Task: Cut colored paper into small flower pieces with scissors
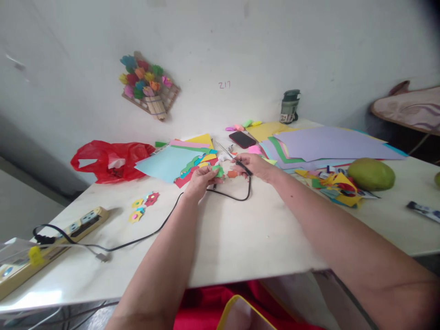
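Observation:
Near the middle of the white table, my left hand (201, 180) pinches a small green paper piece (217, 171). Just to its right, my right hand (252, 166) is closed round a black-handled tool (244, 168) with a black cord; its thin metal rod (224, 149) points up and left, above the green piece and apart from it. An orange piece (233, 174) lies between the hands. Small yellow and red paper flowers (136, 215) rest on the table to the left.
A power strip (82, 223) and red bag (110, 160) are at the left. Coloured sheets (319, 143), a phone (242, 139), a cup (289, 107), paper scraps (343, 189) and a green fruit (371, 174) lie beyond or right. The cord (147, 237) crosses the table.

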Motion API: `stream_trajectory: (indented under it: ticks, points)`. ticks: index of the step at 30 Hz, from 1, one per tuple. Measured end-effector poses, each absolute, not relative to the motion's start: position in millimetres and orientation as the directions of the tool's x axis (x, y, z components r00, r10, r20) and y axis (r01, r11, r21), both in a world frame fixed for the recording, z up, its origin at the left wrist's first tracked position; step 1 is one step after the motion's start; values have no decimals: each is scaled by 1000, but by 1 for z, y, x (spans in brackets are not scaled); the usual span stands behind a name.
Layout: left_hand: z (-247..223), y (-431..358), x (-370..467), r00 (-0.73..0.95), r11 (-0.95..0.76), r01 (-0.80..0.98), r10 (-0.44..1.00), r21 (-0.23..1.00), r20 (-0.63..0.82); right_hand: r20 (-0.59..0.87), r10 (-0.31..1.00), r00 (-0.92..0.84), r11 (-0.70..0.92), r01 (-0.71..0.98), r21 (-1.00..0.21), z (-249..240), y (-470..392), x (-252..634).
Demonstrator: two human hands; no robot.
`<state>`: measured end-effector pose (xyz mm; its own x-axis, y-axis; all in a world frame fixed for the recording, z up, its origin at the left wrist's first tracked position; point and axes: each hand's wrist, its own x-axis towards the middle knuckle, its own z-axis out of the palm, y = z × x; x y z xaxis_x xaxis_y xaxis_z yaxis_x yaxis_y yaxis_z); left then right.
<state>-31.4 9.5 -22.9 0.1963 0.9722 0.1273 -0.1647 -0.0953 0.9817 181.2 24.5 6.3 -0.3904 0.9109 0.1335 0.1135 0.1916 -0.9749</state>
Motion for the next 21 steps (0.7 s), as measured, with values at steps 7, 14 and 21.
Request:
stream_trajectory:
  ticks: [7, 14, 21]
  points:
    - [-22, 8, -32, 223, -71, -195, 968, 978, 114, 37, 824, -566, 195, 222, -955, 3, 33, 195]
    - [-23, 9, -32, 259, -48, -186, 961, 981, 96, 10, 781, -625, 266, 317, -910, -2, 37, 196]
    - [-25, 11, -34, 262, -66, -181, 959, 981, 113, -24, 779, -626, 277, 379, -883, 5, 29, 194]
